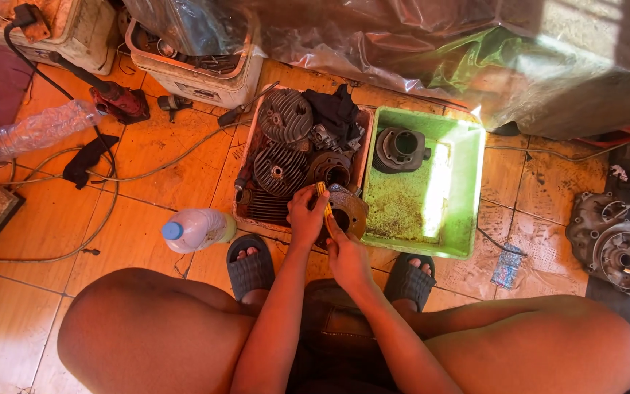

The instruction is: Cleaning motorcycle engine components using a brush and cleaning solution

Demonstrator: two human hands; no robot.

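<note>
Seated low over an orange tiled floor [154,168], knees spread, sandalled feet planted just below two trays. Left hand [306,217] closed around the upper end of a thin yellow tool [324,202], fingers wrapped tight. Right hand [345,257] gripping the lower end of the same tool, thumb along its side. Tool held slanted above a round metal engine part [348,213] with a dark central hole, sitting at the near right corner of a brownish tray [240,213]. Whether the tool tip touches that part: cannot tell.

Same tray crowded with finned cylinder heads [280,169] and a black rag [335,108] at its far end. Just beside it on the right, touching edge to edge, a green tray [461,219], grimy inside, with one dark cylinder [400,150] in its far left corner.

Left of the trays, a plastic bottle with a blue cap [195,229] lying on its side near the left foot. Further left, an empty clear bottle [34,131], a black cable [103,197] looping across the tiles, a red power tool [114,98]. Far right, a grey engine casing [617,244]. Clear plastic sheeting [439,51] along the top.
</note>
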